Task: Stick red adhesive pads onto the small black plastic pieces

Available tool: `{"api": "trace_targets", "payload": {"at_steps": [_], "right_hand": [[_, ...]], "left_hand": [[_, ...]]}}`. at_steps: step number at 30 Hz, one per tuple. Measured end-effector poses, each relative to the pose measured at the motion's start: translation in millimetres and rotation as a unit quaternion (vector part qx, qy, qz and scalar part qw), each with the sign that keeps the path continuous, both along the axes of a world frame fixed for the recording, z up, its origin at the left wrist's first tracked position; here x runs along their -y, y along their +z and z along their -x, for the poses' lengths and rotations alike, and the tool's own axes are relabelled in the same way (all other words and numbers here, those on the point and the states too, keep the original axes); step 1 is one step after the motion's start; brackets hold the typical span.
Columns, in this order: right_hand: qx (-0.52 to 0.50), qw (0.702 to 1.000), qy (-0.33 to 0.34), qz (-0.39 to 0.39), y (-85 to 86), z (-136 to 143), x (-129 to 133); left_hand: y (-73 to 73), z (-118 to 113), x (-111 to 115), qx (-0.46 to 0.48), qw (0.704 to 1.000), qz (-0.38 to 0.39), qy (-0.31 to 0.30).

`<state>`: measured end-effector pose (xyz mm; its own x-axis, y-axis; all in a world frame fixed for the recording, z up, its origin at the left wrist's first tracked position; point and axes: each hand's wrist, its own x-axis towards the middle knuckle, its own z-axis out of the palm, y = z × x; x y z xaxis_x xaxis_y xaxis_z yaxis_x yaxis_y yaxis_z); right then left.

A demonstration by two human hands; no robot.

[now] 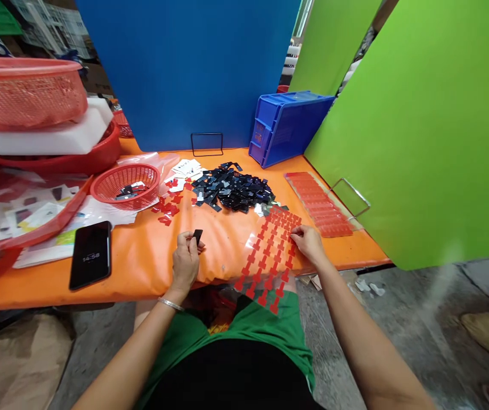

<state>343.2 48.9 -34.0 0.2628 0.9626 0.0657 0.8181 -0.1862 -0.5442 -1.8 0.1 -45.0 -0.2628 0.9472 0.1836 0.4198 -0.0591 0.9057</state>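
Between the thumb and fingers of my left hand is a small black flat piece, held just above the orange tabletop. My right hand pinches at the right side of a clear sheet with rows of red stickers. That sheet hangs over the table's front edge onto my lap. Whether a single sticker is between my right fingertips is too small to tell. Beyond my hands lies a heap of black flat pieces. Loose red pieces are scattered left of the heap.
A red basket with small pieces stands left, near a phone and a bag of white pieces. Stacked red baskets rise behind. More red sheets lie right, below a blue crate. Blue and green panels enclose the table.
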Motion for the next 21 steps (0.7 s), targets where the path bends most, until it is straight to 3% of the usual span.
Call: {"api": "trace_targets", "payload": {"at_steps": [8,16,18,21], "right_hand": [[0.033,0.998,-0.004,0.051,4.2,-1.8,-8.3],[0.091,0.991,0.010,-0.096,-14.8,12.7,13.4],[0.079,0.991,0.007,-0.110,-17.6,12.9,13.6],[0.066,0.992,-0.002,-0.104,-16.9,10.1,9.7]], "left_hand": [[-1.8,-0.6,1.1,0.036,0.999,-0.005,-0.003],[1.5,1.3,-4.3,0.096,0.995,0.013,0.001],[8.5,-11.2,-7.6,0.149,0.988,0.027,-0.011],[21.0,-51.6,-14.9,0.245,0.964,0.077,-0.074]]}}
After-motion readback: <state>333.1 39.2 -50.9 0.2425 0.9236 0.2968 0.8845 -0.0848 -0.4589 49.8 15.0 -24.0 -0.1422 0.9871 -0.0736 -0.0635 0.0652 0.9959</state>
